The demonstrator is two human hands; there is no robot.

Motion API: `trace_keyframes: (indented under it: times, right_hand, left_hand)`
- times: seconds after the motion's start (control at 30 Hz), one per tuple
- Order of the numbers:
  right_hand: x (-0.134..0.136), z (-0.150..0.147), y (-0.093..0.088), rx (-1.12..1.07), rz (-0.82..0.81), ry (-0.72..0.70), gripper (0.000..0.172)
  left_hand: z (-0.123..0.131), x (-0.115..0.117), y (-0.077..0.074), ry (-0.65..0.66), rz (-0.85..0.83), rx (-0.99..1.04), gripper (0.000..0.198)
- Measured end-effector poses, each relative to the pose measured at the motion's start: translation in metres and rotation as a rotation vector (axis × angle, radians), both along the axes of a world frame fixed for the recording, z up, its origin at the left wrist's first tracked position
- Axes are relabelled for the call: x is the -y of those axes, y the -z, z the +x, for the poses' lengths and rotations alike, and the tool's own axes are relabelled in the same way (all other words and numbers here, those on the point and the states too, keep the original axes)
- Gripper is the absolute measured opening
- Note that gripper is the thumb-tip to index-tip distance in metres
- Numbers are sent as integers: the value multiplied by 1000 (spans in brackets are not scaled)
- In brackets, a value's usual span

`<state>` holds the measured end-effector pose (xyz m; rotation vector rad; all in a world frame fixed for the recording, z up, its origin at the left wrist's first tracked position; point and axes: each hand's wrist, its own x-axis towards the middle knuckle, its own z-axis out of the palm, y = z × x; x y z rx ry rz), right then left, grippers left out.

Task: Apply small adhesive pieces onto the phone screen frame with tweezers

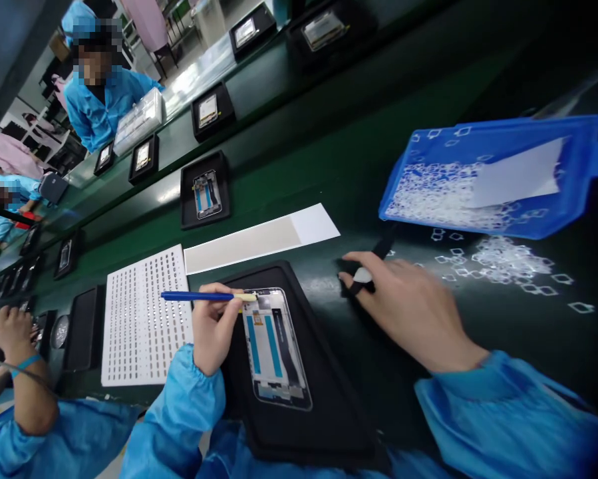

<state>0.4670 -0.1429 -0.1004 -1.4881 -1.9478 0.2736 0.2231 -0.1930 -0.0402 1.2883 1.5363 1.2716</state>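
Note:
My left hand (215, 332) is closed round a blue pen-like stick (193, 296) with a cream tip, which lies over the top end of an open phone housing (279, 346). Two blue strips and a black flex strip show inside the housing. It rests in a black tray (323, 399) in front of me. To the right, my right hand (408, 306) is slightly blurred, its fingers closed on a slim dark tool (384, 245) with a pale grey rounded part by the fingertips. The tool's exact kind is unclear.
A blue bin (573, 193) holds many thin white frame-shaped pieces, with more pieces (513, 259) spilled beside it. A white sheet of small parts (129, 319) and a paper strip (243, 243) lie left. Black trays (183, 199) line the bench; a co-worker's hand (14, 329) is far left.

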Motion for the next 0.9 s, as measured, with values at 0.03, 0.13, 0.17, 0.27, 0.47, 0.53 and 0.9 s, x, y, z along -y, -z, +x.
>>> trace_keyframes:
  times: [0.03, 0.13, 0.17, 0.27, 0.47, 0.53, 0.9]
  right_hand:
    - [-2, 5, 2, 39, 15, 9, 25]
    - [-1, -4, -5, -140, 12, -54, 26]
    - [1, -12, -10, -240, -14, -107, 26]
    - [5, -38, -19, -420, -124, -275, 24]
    - [8, -56, -12, -390, -206, -345, 26]
    - [8, -55, -10, -399, -215, -343, 26]
    - [9, -54, -10, -423, -209, -343, 29]
  left_hand:
    - [-2, -3, 2, 25, -3, -62, 30]
    - [-3, -10, 7, 127, -8, -194, 22]
    - [-2, -12, 8, 158, -10, -225, 20]
    - [2, -18, 9, 218, -1, -318, 14]
    - [6, -22, 6, 272, 3, -468, 11]
    - [7, -23, 5, 266, 1, -480, 11]
    - [12, -21, 5, 345, 96, -769, 9]
